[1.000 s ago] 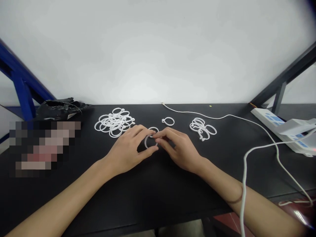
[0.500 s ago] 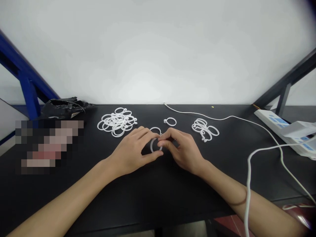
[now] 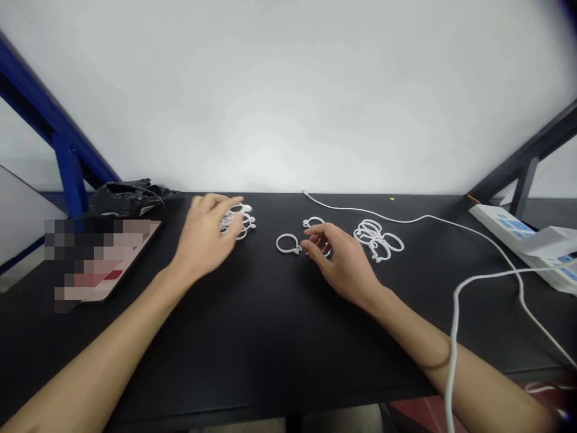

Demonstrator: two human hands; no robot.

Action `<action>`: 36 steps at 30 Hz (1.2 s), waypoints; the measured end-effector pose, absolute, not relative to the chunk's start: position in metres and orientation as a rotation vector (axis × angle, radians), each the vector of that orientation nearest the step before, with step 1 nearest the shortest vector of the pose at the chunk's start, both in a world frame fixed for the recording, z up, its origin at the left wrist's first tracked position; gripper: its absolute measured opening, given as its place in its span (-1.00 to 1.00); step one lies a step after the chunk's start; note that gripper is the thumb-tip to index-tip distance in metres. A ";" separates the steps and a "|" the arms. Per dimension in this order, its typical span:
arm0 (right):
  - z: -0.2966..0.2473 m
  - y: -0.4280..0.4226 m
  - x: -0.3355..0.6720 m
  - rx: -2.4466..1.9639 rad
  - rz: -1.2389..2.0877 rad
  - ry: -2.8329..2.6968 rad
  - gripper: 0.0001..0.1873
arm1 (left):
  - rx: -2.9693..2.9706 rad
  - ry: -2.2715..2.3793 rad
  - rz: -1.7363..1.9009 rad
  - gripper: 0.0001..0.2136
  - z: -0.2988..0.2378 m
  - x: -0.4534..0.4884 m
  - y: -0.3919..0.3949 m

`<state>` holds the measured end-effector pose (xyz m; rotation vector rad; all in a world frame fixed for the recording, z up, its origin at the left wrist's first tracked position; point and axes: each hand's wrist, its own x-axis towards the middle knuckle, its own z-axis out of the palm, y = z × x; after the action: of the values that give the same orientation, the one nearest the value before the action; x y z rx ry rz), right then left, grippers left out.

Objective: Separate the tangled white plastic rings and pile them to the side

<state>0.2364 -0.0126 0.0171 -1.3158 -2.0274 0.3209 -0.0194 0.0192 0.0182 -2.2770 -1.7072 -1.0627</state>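
Observation:
My left hand (image 3: 205, 234) reaches over a pile of white plastic curtain rings (image 3: 246, 227), thumb and forefinger apart around the rings at its near side. Part of that pile is hidden behind the hand. My right hand (image 3: 340, 258) hovers low over the middle of the table, its fingers loosely curled and the thumb tip apart from the forefinger. Just left of its fingertips lies a single curtain ring (image 3: 286, 243) with a small eyelet. Another ring (image 3: 314, 219) shows behind the knuckles, and one more is partly covered by the fingers.
A small cluster of rings (image 3: 378, 237) lies to the right. A white cable (image 3: 428, 217) crosses the black table (image 3: 252, 337). At the right edge stands a white and blue box (image 3: 514, 227). On the left are a black plastic bag (image 3: 121, 198) and a partly blurred flat pink object (image 3: 135, 246).
My left hand has moved from the middle to the left pile. The ring between both hands has been let go; my right hand has opened slightly and stayed near the middle.

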 end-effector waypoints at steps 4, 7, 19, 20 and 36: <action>0.012 -0.007 0.241 -1.409 0.131 -2.130 -0.84 | -2.102 -2.077 -0.942 -0.55 0.007 -0.058 0.045; 0.009 -0.006 0.243 -1.493 0.072 -2.192 -0.81 | -2.097 -2.235 -0.768 -0.51 0.001 -0.067 0.051; 0.012 -0.008 0.242 -1.588 0.153 -2.270 -0.72 | -2.081 -2.295 -0.640 -0.45 0.007 -0.058 0.043; 0.012 -0.009 0.242 -1.583 0.155 -2.274 -0.72 | -2.083 -2.269 -0.663 -0.46 0.009 -0.056 0.041; 0.014 -0.014 0.238 -1.372 0.049 -2.247 -0.83 | -2.732 -1.260 -0.809 -0.57 0.008 0.031 -0.014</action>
<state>0.2379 -0.0144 0.0137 -1.3716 -2.2467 0.0486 0.0310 -0.0139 0.0083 -2.7323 -1.2602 -0.8089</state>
